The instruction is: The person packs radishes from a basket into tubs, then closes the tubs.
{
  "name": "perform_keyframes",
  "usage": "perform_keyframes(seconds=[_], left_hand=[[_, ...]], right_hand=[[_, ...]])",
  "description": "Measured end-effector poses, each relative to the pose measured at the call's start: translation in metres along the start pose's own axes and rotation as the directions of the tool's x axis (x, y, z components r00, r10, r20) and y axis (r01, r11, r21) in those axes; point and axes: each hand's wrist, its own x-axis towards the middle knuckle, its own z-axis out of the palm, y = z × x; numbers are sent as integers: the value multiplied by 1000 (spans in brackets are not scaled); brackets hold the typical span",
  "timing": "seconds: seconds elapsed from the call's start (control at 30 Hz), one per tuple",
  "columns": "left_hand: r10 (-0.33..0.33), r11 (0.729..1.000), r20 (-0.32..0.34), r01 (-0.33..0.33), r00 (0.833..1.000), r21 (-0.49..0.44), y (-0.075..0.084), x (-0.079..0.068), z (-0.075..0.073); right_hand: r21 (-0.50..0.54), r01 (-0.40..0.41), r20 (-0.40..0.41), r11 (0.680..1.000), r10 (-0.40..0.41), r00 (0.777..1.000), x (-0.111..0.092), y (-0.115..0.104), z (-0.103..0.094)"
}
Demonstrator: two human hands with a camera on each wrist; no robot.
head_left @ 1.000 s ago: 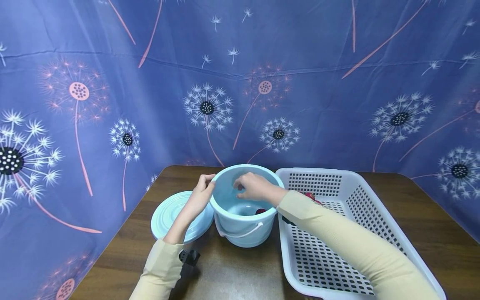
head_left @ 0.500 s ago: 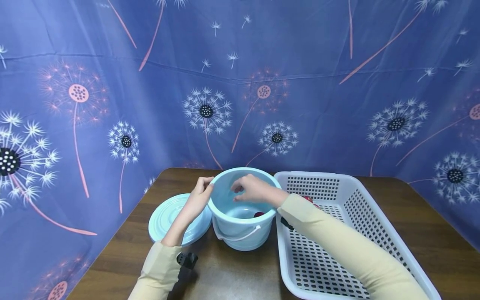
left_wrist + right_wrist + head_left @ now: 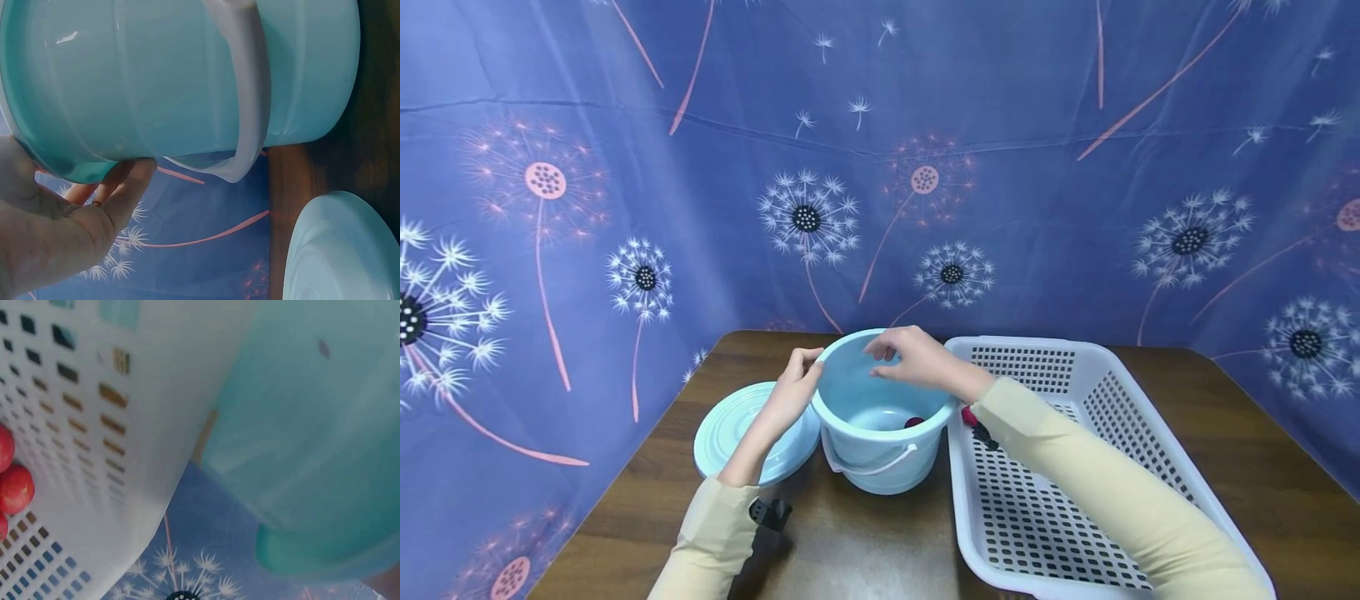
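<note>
A light blue bucket [image 3: 880,462] with a pale handle [image 3: 250,94] stands on the table. My left hand [image 3: 786,396] holds its left rim; in the left wrist view, the fingers [image 3: 128,187] lie against the outer wall. Over the right side of the bucket's mouth is my right hand [image 3: 917,360], fingers loosely bent with nothing between them. At the bottom of the bucket lies a red round fruit [image 3: 914,422], partly hidden by the near wall. Several more red fruits [image 3: 17,489] lie in the white basket [image 3: 156,381] to the right.
The bucket's round blue lid [image 3: 715,437] lies on the wooden table [image 3: 850,542] at the left. The large perforated basket's side wall stands close beside the bucket, and my right forearm [image 3: 1097,475] crosses over it. A blue patterned cloth [image 3: 1045,208] hangs behind the table.
My right hand has risen from inside the bucket toward its rim and shifted slightly right. My left hand keeps its hold on the rim. The head view has shifted slightly.
</note>
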Motion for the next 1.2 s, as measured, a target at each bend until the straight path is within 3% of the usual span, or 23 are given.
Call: perform_keyframes(seconds=[0.4, 0.77, 1.2], left_hand=[[-1, 1000, 23, 2, 1000, -14, -2, -6, -5], [5, 1000, 35, -5, 999, -21, 0, -6, -5], [4, 1000, 31, -3, 1000, -18, -1, -6, -5]], right_hand=[[-13, -51, -129, 999, 49, 990, -15, 6, -14], [-29, -123, -294, 992, 109, 950, -32, 18, -28], [-57, -196, -364, 979, 163, 917, -60, 36, -36]])
